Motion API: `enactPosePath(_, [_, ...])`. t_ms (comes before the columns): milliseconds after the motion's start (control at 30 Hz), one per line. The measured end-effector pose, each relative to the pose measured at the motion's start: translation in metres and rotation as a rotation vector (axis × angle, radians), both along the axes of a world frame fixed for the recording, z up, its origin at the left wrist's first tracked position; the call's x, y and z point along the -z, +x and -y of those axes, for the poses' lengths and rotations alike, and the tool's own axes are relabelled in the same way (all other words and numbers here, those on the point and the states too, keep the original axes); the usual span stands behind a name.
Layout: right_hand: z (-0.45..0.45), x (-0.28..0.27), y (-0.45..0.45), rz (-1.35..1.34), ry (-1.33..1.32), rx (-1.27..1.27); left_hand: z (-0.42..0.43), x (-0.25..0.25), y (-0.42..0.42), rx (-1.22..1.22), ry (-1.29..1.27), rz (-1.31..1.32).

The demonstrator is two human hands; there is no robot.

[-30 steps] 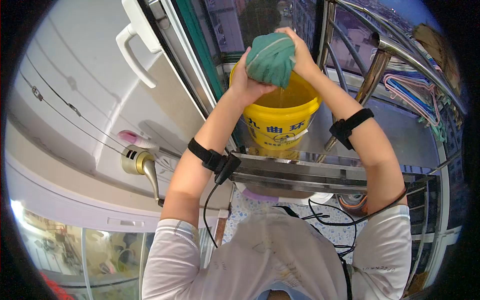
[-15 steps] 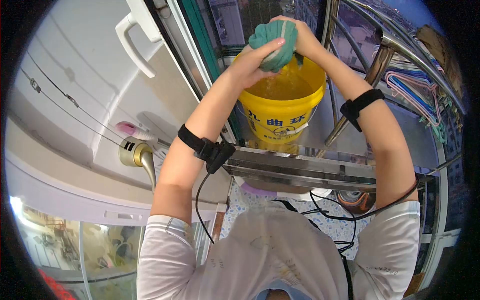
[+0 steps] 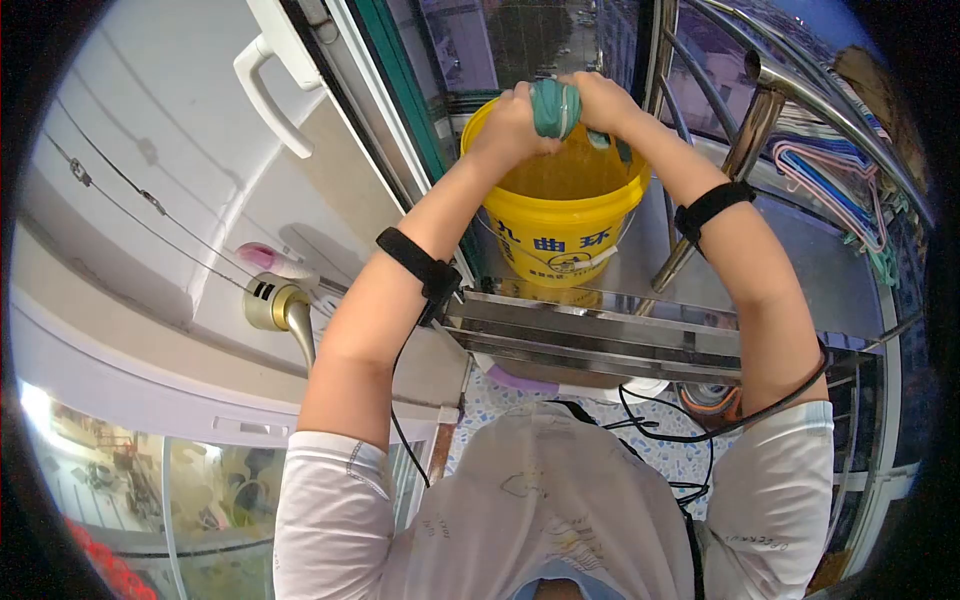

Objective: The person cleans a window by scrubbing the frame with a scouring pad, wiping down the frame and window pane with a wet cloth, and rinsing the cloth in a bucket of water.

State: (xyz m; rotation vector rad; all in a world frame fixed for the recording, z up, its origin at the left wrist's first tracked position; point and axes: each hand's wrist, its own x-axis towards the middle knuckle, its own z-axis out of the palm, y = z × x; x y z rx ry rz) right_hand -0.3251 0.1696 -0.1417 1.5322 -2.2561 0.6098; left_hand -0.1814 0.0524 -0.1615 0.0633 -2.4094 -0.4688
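Note:
A green cloth [image 3: 555, 109] is twisted tight between my two hands, over the mouth of a yellow bucket [image 3: 565, 225]. My left hand [image 3: 512, 125] is wrapped round the cloth's left end. Round its right end my right hand [image 3: 602, 103] is closed, and a loose green tail of cloth hangs below that hand. Brownish water [image 3: 560, 170] shows inside the bucket, which stands upright on a metal ledge and bears blue lettering. Some of my fingers are hidden behind the cloth.
Metal railing bars [image 3: 745, 150] rise right of the bucket, with several hangers [image 3: 830, 190] beyond. A white window handle [image 3: 265, 95] juts out at the left. A steel sill [image 3: 600, 335] runs in front of me. Black cables [image 3: 655, 432] trail from my arms.
The bunched cloth is now twisted into a narrower roll. Both hands have come slightly lower, and my right hand has turned round the cloth. The bucket has stayed put.

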Motion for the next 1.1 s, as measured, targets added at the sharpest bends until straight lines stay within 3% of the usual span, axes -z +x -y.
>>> enactPosePath(300, [0.008, 0.008, -0.012, 0.243, 0.177, -0.102, -0.02, -0.006, 0.004, -0.241, -0.384, 0.056])
enactPosePath(400, [0.009, 0.008, -0.009, 0.336, 0.264, 0.011, -0.017, 0.0, -0.004, -0.362, -0.493, 0.009])
enactPosePath(467, [-0.002, 0.006, 0.001, 0.581, 0.273, -0.094, -0.015, 0.001, -0.004, -0.389, -0.67, -0.097])
enactPosePath(800, [-0.022, 0.002, 0.024, 1.062, 0.19, -0.118, -0.012, -0.009, -0.004, -0.398, -0.78, -0.157])
enactPosePath(900, [-0.028, 0.002, 0.033, 1.112, 0.118, -0.087, -0.014, -0.01, 0.003, -0.343, -0.716, -0.177])
enactPosePath(967, [-0.033, 0.004, 0.032, 1.289, 0.016, -0.101, -0.018, -0.013, 0.002, -0.295, -0.628, -0.183])
enactPosePath(1100, [-0.036, 0.011, 0.029, 1.436, -0.147, -0.085, -0.01, -0.014, 0.002, -0.124, -0.742, -0.322])
